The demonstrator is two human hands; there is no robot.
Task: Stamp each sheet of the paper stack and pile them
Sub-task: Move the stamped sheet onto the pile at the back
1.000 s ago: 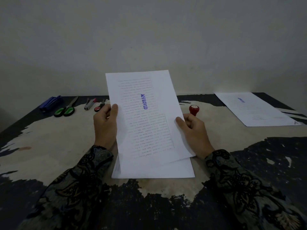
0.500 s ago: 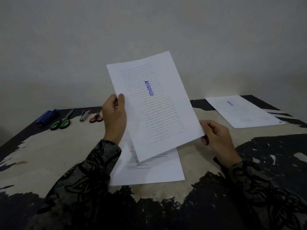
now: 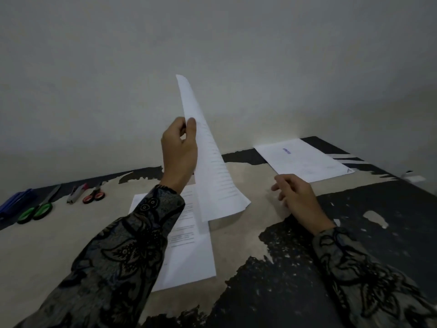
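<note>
My left hand [image 3: 180,150] pinches the edge of a stamped sheet [image 3: 214,166] and holds it up in the air, turned almost edge-on to me. Below it the paper stack [image 3: 189,254] lies flat on the table, partly covered by my left sleeve. My right hand [image 3: 296,197] hovers just right of the sheet with relaxed fingers and holds nothing. A pile of stamped sheets [image 3: 302,159] with a blue mark on top lies at the back right. The red stamp is hidden from view.
Green-handled scissors [image 3: 35,211], small red-handled scissors [image 3: 94,197], a stapler-like tool [image 3: 74,194] and a blue object [image 3: 14,201] lie along the back left of the worn table [image 3: 248,235]. A wall rises right behind. A small white object [image 3: 412,177] sits at the far right.
The sheet rose higher and turned edge-on. My right hand let go of it and now hangs open beside it. The view shifted to the right.
</note>
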